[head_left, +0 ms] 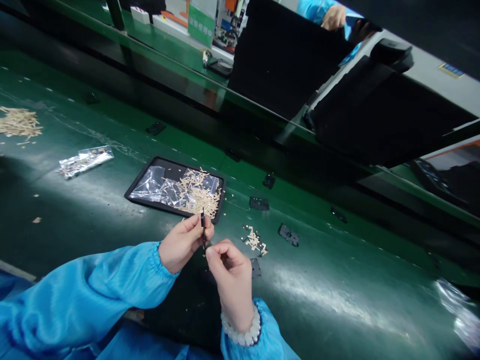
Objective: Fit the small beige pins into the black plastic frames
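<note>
1. Blue sleeves [93,280] stretched up from below, behind both hands.
2. Just beyond the left hand sat a black tray [172,172] with clear plastic [148,185] and a heap of pale slivers [204,195].
3. Left hand [183,242]: pinching a thin black part [203,231], held edge-on.
4. Right hand [234,280]: thumb and forefinger drawn together at that part's lower end; what they gripped could not be told.
5. Pale pieces [253,239] lay scattered just beyond the right hand.
</note>
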### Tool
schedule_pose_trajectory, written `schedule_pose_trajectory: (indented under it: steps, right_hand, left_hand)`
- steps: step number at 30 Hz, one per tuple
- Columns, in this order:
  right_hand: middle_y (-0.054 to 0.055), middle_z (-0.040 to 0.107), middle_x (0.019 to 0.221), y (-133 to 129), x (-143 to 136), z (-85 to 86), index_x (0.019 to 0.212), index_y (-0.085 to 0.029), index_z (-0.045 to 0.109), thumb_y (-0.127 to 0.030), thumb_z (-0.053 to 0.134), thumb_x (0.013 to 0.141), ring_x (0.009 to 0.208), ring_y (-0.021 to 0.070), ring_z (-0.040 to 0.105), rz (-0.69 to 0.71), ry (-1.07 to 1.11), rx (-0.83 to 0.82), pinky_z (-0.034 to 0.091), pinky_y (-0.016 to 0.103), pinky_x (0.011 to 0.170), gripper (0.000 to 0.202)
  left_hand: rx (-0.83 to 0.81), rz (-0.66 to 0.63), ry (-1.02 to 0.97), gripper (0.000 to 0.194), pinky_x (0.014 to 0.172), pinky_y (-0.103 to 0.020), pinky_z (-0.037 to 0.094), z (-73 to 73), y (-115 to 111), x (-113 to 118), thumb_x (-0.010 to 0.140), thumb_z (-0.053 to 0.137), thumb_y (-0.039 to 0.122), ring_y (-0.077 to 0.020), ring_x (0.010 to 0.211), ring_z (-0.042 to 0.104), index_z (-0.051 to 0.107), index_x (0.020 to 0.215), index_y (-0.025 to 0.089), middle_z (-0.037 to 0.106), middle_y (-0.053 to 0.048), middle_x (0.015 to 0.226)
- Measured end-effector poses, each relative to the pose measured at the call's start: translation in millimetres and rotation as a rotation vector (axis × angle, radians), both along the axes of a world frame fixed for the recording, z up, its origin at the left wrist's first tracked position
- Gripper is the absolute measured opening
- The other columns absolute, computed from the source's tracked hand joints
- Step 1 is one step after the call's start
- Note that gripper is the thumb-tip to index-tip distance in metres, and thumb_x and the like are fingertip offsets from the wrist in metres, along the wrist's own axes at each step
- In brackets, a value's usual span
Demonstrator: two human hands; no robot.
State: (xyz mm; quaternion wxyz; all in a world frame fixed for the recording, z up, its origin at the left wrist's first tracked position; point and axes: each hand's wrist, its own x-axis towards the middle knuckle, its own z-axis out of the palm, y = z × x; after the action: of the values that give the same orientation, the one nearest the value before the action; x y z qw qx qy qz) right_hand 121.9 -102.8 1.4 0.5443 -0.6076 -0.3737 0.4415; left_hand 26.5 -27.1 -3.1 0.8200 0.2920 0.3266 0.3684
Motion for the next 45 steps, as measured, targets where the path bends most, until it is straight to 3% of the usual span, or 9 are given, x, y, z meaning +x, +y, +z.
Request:
schedule_pose_trajectory:
  steps: [7, 11, 18, 29, 34, 38, 41, 45]
  right_hand:
    - [-0.002, 0.048, 0.063, -3, 5, 1.0, 0.064, -0.018, 0.059, -0.030, 0.060, 0.080, 0.060, 0.0118, 0.044, 0.037, 0.027, 0.029, 0.036, 0.025, 0.057, 0.020]
    - [0.001, 0.055, 0.069, -5, 6, 2.2, 0.069, -0.019, 0.062, -0.028, 0.058, 0.083, 0.066, 0.0135, 0.051, 0.020, -0.063, 0.076, 0.041, 0.027, 0.062, 0.018]
    - [0.001, 0.060, 0.071, -6, 7, 8.2, 0.073, -0.020, 0.063, -0.021, 0.056, 0.084, 0.069, 0.0146, 0.055, 0.002, -0.256, 0.149, 0.043, 0.026, 0.063, 0.013]
    - [0.000, 0.058, 0.068, -13, 6, 12.9, 0.076, -0.022, 0.062, -0.012, 0.056, 0.083, 0.064, 0.0130, 0.055, -0.061, -0.498, 0.265, 0.043, 0.024, 0.058, 0.013]
    - [0.000, 0.059, 0.069, -15, 5, 11.2, 0.079, -0.021, 0.062, -0.010, 0.056, 0.083, 0.065, 0.0130, 0.057, -0.072, -0.549, 0.305, 0.045, 0.024, 0.058, 0.013]
    - [0.001, 0.060, 0.071, -16, 4, 8.1, 0.085, -0.020, 0.062, -0.008, 0.055, 0.084, 0.064, 0.0127, 0.057, -0.102, -0.653, 0.386, 0.046, 0.024, 0.058, 0.014]
    - [0.002, 0.061, 0.069, -16, 0, 6.7, 0.091, -0.017, 0.063, -0.006, 0.057, 0.082, 0.062, 0.0134, 0.056, -0.136, -0.905, 0.489, 0.045, 0.027, 0.058, 0.016]
    - [0.006, 0.064, 0.069, -17, -2, 7.0, 0.099, -0.013, 0.063, -0.006, 0.059, 0.080, 0.064, 0.0165, 0.057, -0.061, -1.192, 0.562, 0.044, 0.032, 0.060, 0.020]
  left_hand:
    - [0.059, 0.101, 0.096, 0.038, 0.048, -0.022, 0.038, 6.0, -5, -1, 0.063, 0.074, 0.048, -0.0086, 0.053, 0.045, 0.053, 0.068, 0.016, 0.051, 0.003, 0.059]
    - [0.115, 0.130, 0.144, 0.036, 0.046, -0.021, 0.040, 4.9, -7, -1, 0.067, 0.070, 0.048, -0.0093, 0.051, 0.048, 0.054, 0.070, 0.016, 0.052, 0.003, 0.058]
    - [0.320, 0.140, 0.286, 0.022, 0.050, -0.021, 0.046, -0.2, -8, -9, 0.080, 0.060, 0.038, -0.0097, 0.051, 0.052, 0.058, 0.075, 0.016, 0.058, 0.002, 0.060]
    - [0.639, 0.230, 0.571, 0.014, 0.055, -0.022, 0.050, 7.3, -15, -19, 0.085, 0.052, 0.025, -0.0118, 0.054, 0.057, 0.064, 0.081, 0.019, 0.062, 0.002, 0.062]
    - [0.909, 0.345, 0.713, 0.013, 0.062, -0.021, 0.050, 6.0, -19, -23, 0.083, 0.053, 0.016, -0.0123, 0.063, 0.061, 0.063, 0.075, 0.019, 0.065, 0.000, 0.072]
    - [1.065, 0.455, 0.682, 0.012, 0.067, -0.020, 0.051, 5.7, -21, -23, 0.081, 0.054, 0.013, -0.0135, 0.071, 0.064, 0.063, 0.074, 0.017, 0.068, -0.002, 0.077]
    - [0.982, 0.474, 0.692, 0.011, 0.066, -0.020, 0.052, 6.4, -20, -20, 0.080, 0.055, 0.016, -0.0128, 0.067, 0.064, 0.065, 0.075, 0.017, 0.070, -0.001, 0.074]
    - [0.508, 0.361, 0.580, 0.016, 0.051, -0.020, 0.052, 8.3, -11, -13, 0.078, 0.061, 0.030, -0.0113, 0.052, 0.060, 0.067, 0.081, 0.016, 0.067, 0.001, 0.065]
